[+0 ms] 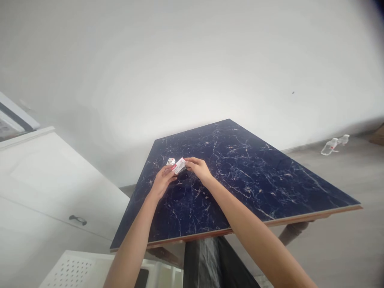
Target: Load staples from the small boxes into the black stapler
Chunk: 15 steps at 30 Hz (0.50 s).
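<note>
A small white box with pink-red print [179, 166] is held between both hands above the dark blue marbled table [240, 172]. My left hand [163, 181] pinches its left end, and my right hand [198, 168] grips its right end between thumb and fingers. Just behind the left fingertips sits another small white box [171, 161] with dark and red marks. Whether that second box touches my left hand, I cannot tell. Both forearms reach in over the near edge of the table.
A white cabinet [60, 176] with a dark handle stands to the left. Below it is a white perforated plastic seat [72, 270]. Clear plastic bottles [329, 147] stand on the floor at right, near the pale wall [192, 72]. The tabletop's corner juts out at right.
</note>
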### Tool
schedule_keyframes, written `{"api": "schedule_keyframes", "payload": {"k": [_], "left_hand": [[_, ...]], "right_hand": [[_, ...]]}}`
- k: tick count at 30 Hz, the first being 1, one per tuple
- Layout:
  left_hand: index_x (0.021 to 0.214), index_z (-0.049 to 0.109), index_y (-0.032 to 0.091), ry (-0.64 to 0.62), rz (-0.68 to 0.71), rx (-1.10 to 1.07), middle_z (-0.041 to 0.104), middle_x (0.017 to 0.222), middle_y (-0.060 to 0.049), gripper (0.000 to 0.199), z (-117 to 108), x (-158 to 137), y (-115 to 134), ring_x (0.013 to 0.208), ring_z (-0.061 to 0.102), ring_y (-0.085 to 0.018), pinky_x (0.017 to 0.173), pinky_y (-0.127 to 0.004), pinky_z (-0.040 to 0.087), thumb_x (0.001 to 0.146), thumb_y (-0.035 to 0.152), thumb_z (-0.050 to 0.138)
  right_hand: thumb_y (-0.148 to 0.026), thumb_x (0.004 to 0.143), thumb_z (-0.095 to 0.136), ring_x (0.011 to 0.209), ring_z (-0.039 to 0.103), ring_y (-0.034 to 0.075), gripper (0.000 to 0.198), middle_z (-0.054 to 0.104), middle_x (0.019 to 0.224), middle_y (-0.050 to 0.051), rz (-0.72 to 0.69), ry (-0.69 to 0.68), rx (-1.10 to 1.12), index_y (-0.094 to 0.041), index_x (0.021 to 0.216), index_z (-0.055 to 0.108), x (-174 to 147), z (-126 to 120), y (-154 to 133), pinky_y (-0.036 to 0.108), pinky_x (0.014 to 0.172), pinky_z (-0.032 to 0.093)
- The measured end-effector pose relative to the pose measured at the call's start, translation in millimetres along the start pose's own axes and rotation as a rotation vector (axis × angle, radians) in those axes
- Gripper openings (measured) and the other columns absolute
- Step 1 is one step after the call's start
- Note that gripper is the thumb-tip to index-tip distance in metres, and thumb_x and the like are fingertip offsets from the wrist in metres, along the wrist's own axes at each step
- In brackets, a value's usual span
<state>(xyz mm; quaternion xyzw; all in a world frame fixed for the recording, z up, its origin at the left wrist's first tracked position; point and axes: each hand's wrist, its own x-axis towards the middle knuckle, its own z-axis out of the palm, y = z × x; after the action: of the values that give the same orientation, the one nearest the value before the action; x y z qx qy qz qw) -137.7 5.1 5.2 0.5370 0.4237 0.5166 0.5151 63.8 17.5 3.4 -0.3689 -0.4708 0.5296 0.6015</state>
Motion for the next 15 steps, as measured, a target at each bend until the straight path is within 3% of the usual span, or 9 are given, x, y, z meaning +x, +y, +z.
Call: {"api": "schedule_keyframes", "payload": {"k": [5, 9, 12, 15], "left_hand": [[0.107, 0.067, 0.019, 0.088, 0.103, 0.242, 0.076, 0.095, -0.008, 0.045, 8.1, 0.8, -7.0, 0.066, 0.068, -0.016, 0.066, -0.029, 0.057, 0.074, 0.046, 0.082], [0.107, 0.067, 0.019, 0.143, 0.170, 0.285, 0.076, 0.096, -0.008, 0.042, 7.4, 3.1, -10.1, 0.066, 0.068, -0.017, 0.064, -0.028, 0.055, 0.078, 0.047, 0.077], [0.109, 0.067, 0.020, 0.381, 0.229, 0.438, 0.075, 0.098, -0.008, 0.035, -9.9, 8.4, -9.6, 0.070, 0.068, -0.018, 0.065, -0.027, 0.053, 0.086, 0.046, 0.067], [0.108, 0.069, 0.022, 0.604, 0.198, 0.770, 0.075, 0.102, -0.009, 0.028, -36.1, 12.0, -9.0, 0.087, 0.070, -0.024, 0.080, -0.033, 0.052, 0.092, 0.041, 0.058]], "right_hand": [[-0.032, 0.075, 0.071, 0.081, 0.069, 0.018, 0.022, 0.072, 0.112, 0.004, -0.096, -0.015, -0.196, -0.025, 0.095, 0.079, -1.7, 5.6, 7.0, 0.031, 0.074, 0.056], [-0.033, 0.079, 0.068, 0.084, 0.068, 0.018, 0.031, 0.071, 0.113, 0.003, -0.090, -0.059, -0.276, -0.026, 0.108, 0.075, -2.6, 6.5, 9.4, 0.032, 0.079, 0.055], [-0.032, 0.083, 0.063, 0.089, 0.067, 0.019, 0.039, 0.068, 0.119, 0.005, -0.140, -0.004, -0.422, -0.025, 0.120, 0.068, -3.2, 0.3, 9.2, 0.035, 0.086, 0.053], [-0.027, 0.086, 0.057, 0.106, 0.062, 0.027, 0.043, 0.063, 0.126, 0.013, -0.219, 0.120, -0.705, -0.020, 0.128, 0.063, -2.4, -8.3, 14.2, 0.041, 0.096, 0.047]]}}
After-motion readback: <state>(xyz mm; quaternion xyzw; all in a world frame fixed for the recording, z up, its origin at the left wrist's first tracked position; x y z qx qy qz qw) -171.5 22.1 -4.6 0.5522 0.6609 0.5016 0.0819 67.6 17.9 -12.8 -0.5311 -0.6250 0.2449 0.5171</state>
